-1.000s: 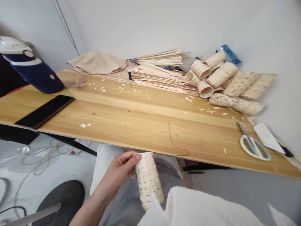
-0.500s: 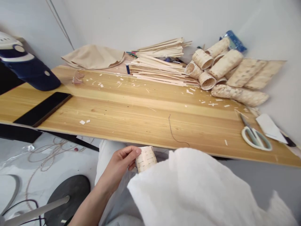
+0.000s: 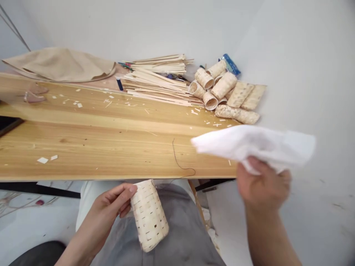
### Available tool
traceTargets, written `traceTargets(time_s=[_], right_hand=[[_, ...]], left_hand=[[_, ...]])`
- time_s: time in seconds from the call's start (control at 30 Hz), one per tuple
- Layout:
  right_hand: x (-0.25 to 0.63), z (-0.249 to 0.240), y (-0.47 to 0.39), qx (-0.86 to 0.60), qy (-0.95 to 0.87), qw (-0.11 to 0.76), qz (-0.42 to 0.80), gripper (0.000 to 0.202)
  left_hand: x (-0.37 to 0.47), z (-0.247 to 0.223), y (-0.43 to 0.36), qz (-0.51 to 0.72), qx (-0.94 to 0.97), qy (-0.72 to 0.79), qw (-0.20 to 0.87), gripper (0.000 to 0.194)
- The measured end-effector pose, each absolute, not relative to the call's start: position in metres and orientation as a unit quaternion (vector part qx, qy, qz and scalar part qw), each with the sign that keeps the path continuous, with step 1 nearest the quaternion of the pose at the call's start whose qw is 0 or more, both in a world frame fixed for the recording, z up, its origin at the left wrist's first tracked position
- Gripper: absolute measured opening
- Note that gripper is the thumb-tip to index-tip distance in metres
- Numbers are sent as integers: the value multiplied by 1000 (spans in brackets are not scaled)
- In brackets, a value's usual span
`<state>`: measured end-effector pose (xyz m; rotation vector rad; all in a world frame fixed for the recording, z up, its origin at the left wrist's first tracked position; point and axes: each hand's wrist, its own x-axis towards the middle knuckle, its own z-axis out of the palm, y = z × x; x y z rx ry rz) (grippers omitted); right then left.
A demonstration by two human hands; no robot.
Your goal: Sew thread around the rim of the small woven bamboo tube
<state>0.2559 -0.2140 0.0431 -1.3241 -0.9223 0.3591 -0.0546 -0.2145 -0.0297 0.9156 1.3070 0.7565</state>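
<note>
My left hand [image 3: 118,201] pinches the upper left edge of a small woven wood-strip pouch [image 3: 149,218], which hangs tilted over my lap, below the table's front edge. The weave is pale, with a few small dark gaps. On the right, my right hand [image 3: 264,183] is closed on a white cloth [image 3: 257,144], raised above the table's right part and blurred by motion. The cloth hides the table's right end and some of my fingertips. A thin dark thread [image 3: 177,159] lies curved on the wooden table [image 3: 130,147] between the two hands.
Several woven tubes and flat woven pieces [image 3: 223,85] are piled at the back right. Bundles of thin wood strips [image 3: 158,83] lie beside them. A beige cloth [image 3: 63,64] rests at the back left. Small offcuts [image 3: 43,160] are scattered about. A dark phone [image 3: 9,125] shows at the left edge.
The white cloth has gone up and away from my lap, with my right hand now visible on it. The whole pouch now shows, still in my left hand. The view has turned right.
</note>
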Motion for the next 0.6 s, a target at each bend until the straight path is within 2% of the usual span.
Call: traceTargets(time_s=[0.07, 0.1, 0.13, 0.17, 0.27, 0.37, 0.47, 0.6], right_hand=[[292, 59, -196, -583, -401, 706, 43, 39], [315, 66, -188, -621, -396, 676, -11, 42], [339, 73, -182, -674, -389, 626, -54, 44], [361, 78, -177, -771, -384, 503, -69, 48], [407, 77, -180, -850, -370, 370, -69, 53], [413, 56, -196, -876, -392, 270, -80, 34], [406, 35, -204, -871, -441, 206, -58, 20], [428, 21, -184, -852, -499, 155, -40, 19]], left_hand=[[-54, -29, -215, 329, 397, 569, 641, 45], [-54, -29, -215, 330, 396, 567, 643, 45], [-53, -30, -215, 333, 394, 564, 645, 45], [-52, -30, -215, 334, 392, 562, 647, 46], [-50, -32, -215, 331, 385, 557, 656, 48], [-49, -29, -214, 337, 387, 546, 662, 48], [-46, -23, -213, 354, 372, 544, 664, 42], [-41, -19, -214, 387, 347, 533, 668, 44]])
